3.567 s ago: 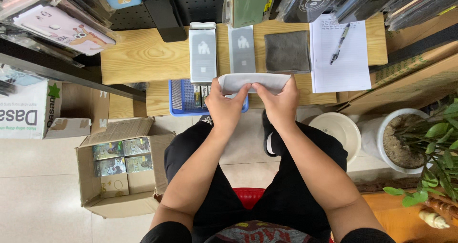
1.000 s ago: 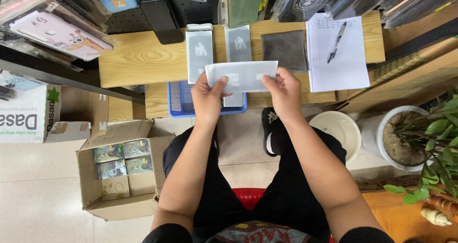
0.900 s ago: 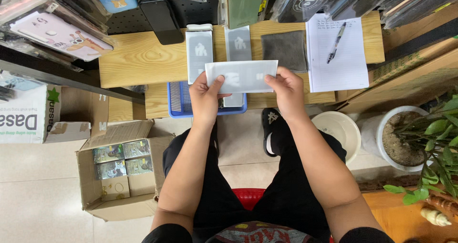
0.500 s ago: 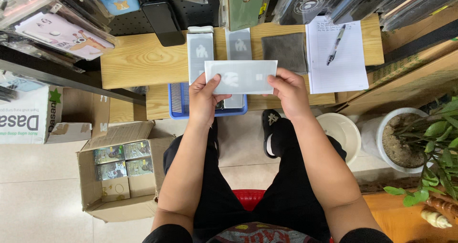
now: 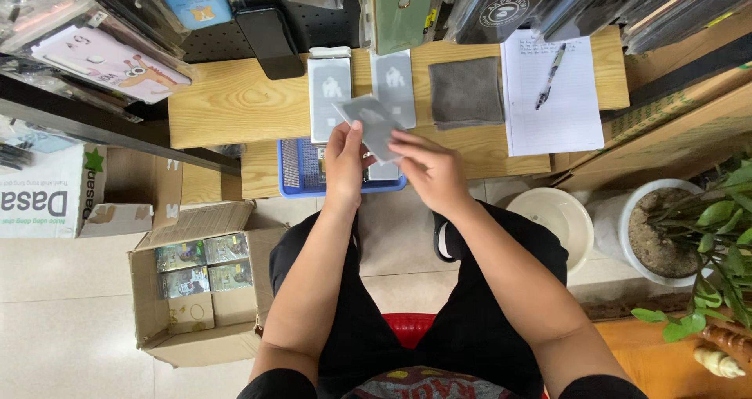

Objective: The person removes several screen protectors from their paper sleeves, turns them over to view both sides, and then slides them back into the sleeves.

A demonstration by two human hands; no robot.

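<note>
Your left hand point(image 5: 345, 160) pinches the grey packet point(image 5: 370, 123) above the blue basket point(image 5: 301, 172); your right hand point(image 5: 431, 168) has fingers spread, touching it.

A thin grey card point(image 5: 374, 123) is held tilted in the air above the front edge of the wooden shelf point(image 5: 235, 105), over the blue tray point(image 5: 294, 168). The left hand point(image 5: 345, 160) pinches its lower corner; the right hand point(image 5: 431, 168) touches its right edge.

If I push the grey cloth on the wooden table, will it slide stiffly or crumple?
The grey cloth lies flat with soft, slightly uneven edges, so it probably bunches rather than slides whole. It looks thin, likely very light. On the bare wooden table it may still drag a little.
</note>
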